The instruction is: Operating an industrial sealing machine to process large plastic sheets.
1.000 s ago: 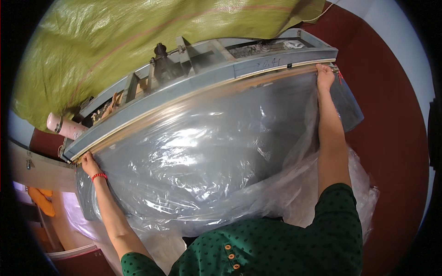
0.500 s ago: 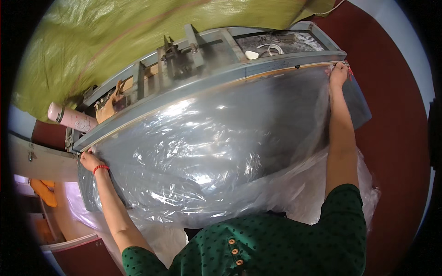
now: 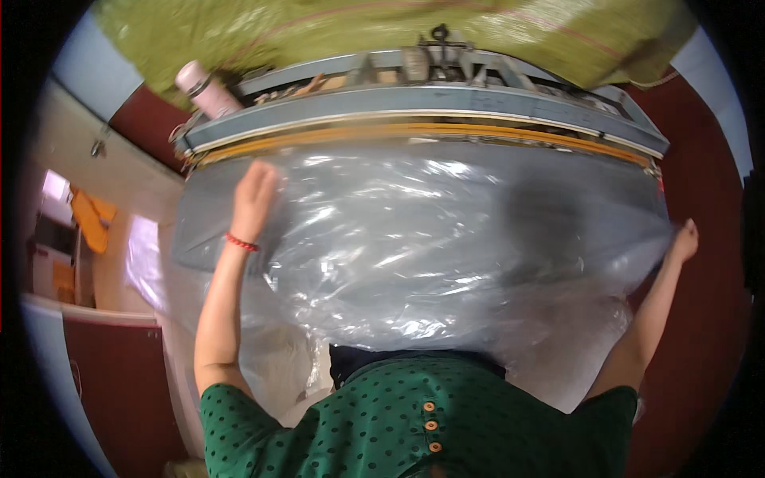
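A wide sheet of clear plastic film (image 3: 382,231) lies wrinkled and shiny across a grey work surface (image 3: 209,209) before me. My right hand (image 3: 684,239) is closed on the film's right side, pulling it to a point beyond the surface's right edge. Over the left part of the film is my left hand (image 3: 256,195), with a red bead bracelet (image 3: 241,242) at the wrist. Its fingers point away from me and are smeared by motion, so its grip cannot be made out. Beyond the film runs a long grey metal bar (image 3: 430,102) with an orange strip (image 3: 446,130) along its near side.
A pink bottle (image 3: 209,92) leans at the bar's left end. Green-yellow sheeting (image 3: 382,32) hangs behind the metal frame. At left are a pale panel (image 3: 119,147) and a shelf opening with orange cloth (image 3: 89,219). Dark red floor (image 3: 705,159) lies to the right.
Both hands have come away from the bar's ends: the left moved inward over the film, the right outward and nearer with the film. My view has turned, and more of the orange strip shows.
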Tool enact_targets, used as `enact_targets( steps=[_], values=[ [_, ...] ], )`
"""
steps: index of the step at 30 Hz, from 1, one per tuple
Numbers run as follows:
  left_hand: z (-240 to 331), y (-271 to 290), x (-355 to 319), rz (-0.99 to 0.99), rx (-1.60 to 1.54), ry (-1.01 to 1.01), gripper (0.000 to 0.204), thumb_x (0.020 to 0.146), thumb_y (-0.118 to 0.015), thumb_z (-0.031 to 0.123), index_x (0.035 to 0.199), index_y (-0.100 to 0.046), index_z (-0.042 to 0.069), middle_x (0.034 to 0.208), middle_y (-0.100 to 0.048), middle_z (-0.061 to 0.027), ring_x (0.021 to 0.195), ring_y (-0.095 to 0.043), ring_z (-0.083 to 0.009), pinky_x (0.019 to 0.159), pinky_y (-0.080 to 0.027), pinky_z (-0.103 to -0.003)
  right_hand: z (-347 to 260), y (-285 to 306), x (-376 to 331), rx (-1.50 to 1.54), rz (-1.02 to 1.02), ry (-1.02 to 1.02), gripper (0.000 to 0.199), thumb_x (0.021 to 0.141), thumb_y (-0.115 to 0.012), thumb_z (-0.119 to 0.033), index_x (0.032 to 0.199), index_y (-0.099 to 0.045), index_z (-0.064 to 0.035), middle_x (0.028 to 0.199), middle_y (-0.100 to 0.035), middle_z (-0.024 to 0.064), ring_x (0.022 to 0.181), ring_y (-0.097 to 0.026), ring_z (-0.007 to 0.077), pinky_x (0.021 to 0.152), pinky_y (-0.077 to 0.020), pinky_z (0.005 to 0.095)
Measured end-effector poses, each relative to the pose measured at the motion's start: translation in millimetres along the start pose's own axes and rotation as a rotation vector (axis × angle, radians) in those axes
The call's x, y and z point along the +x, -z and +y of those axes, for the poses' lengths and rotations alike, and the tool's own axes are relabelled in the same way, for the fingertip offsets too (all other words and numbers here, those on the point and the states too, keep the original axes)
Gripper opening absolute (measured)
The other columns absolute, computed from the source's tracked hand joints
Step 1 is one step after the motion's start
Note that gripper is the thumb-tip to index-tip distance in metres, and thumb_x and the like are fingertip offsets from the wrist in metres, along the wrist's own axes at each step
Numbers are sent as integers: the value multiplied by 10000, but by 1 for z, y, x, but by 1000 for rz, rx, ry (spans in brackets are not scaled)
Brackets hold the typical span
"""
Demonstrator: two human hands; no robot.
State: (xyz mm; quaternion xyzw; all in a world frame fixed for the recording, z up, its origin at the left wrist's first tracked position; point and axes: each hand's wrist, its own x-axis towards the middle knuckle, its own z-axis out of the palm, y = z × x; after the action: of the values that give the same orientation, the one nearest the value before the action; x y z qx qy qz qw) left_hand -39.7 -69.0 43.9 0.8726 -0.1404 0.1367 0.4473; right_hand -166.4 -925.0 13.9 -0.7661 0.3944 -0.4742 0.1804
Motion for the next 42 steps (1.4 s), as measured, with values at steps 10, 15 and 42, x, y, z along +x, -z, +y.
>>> enact_targets(
  steps=[10, 15, 42],
  values=[
    [53, 34, -52, -49, -165, -9, 84, 814, -554, 79, 820, -485, 33, 771, -485, 10, 727, -440, -62, 659, -367, -189, -424, 26, -326, 775, -1073, 937, 386, 743, -626, -185, 1063, -519, 2, 1075, -514, 140, 999, -492, 233, 858, -383, 308],
    [81, 46, -59, -30, 74, -186, 101, 788, -571, 77, 795, -501, 4, 750, -510, -41, 735, -486, -133, 702, -392, -242, -462, 11, -433, 950, -1236, 844, 308, 755, -617, -279, 909, -578, -15, 831, -591, 133, 753, -565, 256, 670, -442, 345],
    [-33, 60, -14, -330, 156, 131, 537, 799, -450, 505, 1062, -507, 40, 1085, -503, -78, 1068, -423, -179, 878, -324, -325, -9, -7, -47, -368, -192, -179, 286, 700, -606, -368, 864, -646, -137, 869, -622, 99, 830, -589, 266, 709, -450, 369]
  ],
)
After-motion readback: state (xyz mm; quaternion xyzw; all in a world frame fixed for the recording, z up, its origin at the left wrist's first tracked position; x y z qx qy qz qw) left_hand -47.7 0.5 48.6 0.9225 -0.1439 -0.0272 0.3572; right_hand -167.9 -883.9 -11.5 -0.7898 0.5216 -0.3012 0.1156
